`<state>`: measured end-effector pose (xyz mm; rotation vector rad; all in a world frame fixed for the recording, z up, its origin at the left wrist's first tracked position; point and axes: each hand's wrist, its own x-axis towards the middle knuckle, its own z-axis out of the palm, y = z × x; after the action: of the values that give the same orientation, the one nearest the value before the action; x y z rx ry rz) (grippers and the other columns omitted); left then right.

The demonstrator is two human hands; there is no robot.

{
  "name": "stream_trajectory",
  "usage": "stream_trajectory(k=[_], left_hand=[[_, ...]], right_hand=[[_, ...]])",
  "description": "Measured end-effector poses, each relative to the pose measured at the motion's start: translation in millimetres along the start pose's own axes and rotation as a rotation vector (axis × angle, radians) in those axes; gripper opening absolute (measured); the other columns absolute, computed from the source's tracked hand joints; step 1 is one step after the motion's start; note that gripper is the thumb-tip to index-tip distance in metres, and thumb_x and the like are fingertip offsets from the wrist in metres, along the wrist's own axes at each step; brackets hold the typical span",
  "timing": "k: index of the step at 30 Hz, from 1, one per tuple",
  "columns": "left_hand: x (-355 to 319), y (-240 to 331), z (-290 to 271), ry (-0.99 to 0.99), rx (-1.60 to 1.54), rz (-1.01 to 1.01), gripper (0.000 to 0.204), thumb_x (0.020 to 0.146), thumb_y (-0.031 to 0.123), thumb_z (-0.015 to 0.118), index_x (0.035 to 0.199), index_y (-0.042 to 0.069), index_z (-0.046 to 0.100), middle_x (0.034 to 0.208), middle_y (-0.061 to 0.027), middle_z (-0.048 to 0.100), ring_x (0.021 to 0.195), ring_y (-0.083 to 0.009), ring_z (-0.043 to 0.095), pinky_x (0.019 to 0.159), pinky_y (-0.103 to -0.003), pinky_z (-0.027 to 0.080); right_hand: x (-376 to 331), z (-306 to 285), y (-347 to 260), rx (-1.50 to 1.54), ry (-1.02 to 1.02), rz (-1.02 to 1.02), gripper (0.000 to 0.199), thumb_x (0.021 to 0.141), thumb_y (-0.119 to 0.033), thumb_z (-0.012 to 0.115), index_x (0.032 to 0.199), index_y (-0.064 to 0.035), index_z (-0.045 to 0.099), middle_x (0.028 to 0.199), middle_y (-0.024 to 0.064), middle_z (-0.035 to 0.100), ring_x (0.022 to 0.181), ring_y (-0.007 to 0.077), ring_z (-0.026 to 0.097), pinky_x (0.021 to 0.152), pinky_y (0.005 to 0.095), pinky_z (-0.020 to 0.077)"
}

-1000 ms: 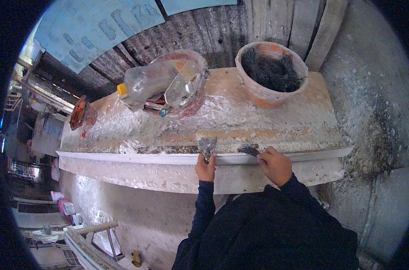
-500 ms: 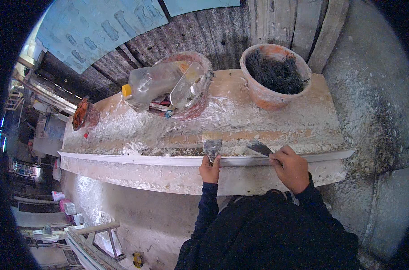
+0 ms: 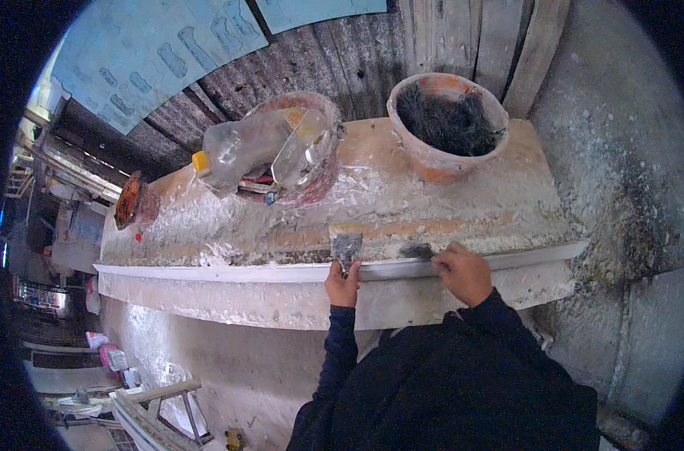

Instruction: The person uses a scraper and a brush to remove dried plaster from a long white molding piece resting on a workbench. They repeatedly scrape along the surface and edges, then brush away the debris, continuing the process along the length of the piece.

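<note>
While the left hand [image 3: 342,283] is closed in a grip around the handle of a putty knife [image 3: 347,249], the blade stands just above the knuckles, its edge resting on the white moulding strip [image 3: 229,272] that runs along the front of the bench [image 3: 462,203]. Just to the right, the right hand [image 3: 463,273] pinches a small dark scraper [image 3: 417,251] whose blade points left, lying flat on the same strip, near the putty knife but apart from it. Farther back on the plaster-crusted bench stand a round tub [image 3: 447,120] of dark fibres and a clear plastic bottle [image 3: 244,150] lying on its side in a shallow basin [image 3: 323,177].
</note>
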<state>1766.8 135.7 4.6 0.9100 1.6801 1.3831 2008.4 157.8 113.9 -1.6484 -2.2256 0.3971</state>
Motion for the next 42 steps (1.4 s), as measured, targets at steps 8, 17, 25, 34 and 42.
stream_trajectory(k=[8,17,25,34,42], left_hand=[[1,-1,1,-0.022,-0.069,-0.035,0.025,0.079,0.018,0.067,0.094,0.001,0.056,0.073,-0.0026,0.059,0.050,-0.0072,0.052,0.041,-0.021,0.038],[-4,-8,-5,0.011,-0.011,-0.005,0.024,0.080,0.016,0.066,0.097,0.002,0.056,0.074,-0.0028,0.059,0.052,-0.0074,0.053,0.042,-0.021,0.039],[-5,-3,-8,0.017,0.011,-0.050,0.025,0.078,0.020,0.068,0.091,0.002,0.055,0.072,-0.0021,0.059,0.052,-0.0070,0.052,0.042,-0.020,0.038],[-2,1,-7,0.000,-0.020,-0.047,0.025,0.077,0.018,0.069,0.090,0.002,0.054,0.072,-0.0036,0.059,0.051,-0.0083,0.053,0.041,-0.020,0.038],[0,-2,-6,0.009,-0.007,-0.031,0.025,0.078,0.019,0.068,0.088,0.002,0.054,0.069,-0.0034,0.058,0.050,-0.0084,0.053,0.041,-0.021,0.038]], right_hand=[[6,34,2,0.072,0.017,-0.037,0.013,0.079,-0.021,0.058,0.081,-0.0094,0.064,0.081,0.0073,0.058,0.068,0.0301,0.059,0.057,0.0399,0.0480],[9,-35,-9,0.061,-0.060,-0.032,0.011,0.075,-0.019,0.062,0.080,-0.0098,0.064,0.079,0.0070,0.057,0.069,0.0284,0.059,0.057,0.0375,0.0464],[3,-41,0,0.208,-0.028,0.027,0.014,0.077,-0.022,0.059,0.078,-0.0089,0.062,0.082,0.0086,0.056,0.068,0.0319,0.058,0.057,0.0424,0.0468],[2,-35,1,0.182,0.048,0.047,0.010,0.075,-0.019,0.063,0.077,-0.0098,0.065,0.076,0.0068,0.056,0.067,0.0275,0.059,0.057,0.0368,0.0463],[5,-16,0,0.149,0.011,0.000,0.011,0.077,-0.021,0.058,0.074,-0.0106,0.061,0.079,0.0087,0.055,0.064,0.0316,0.058,0.055,0.0431,0.0467]])
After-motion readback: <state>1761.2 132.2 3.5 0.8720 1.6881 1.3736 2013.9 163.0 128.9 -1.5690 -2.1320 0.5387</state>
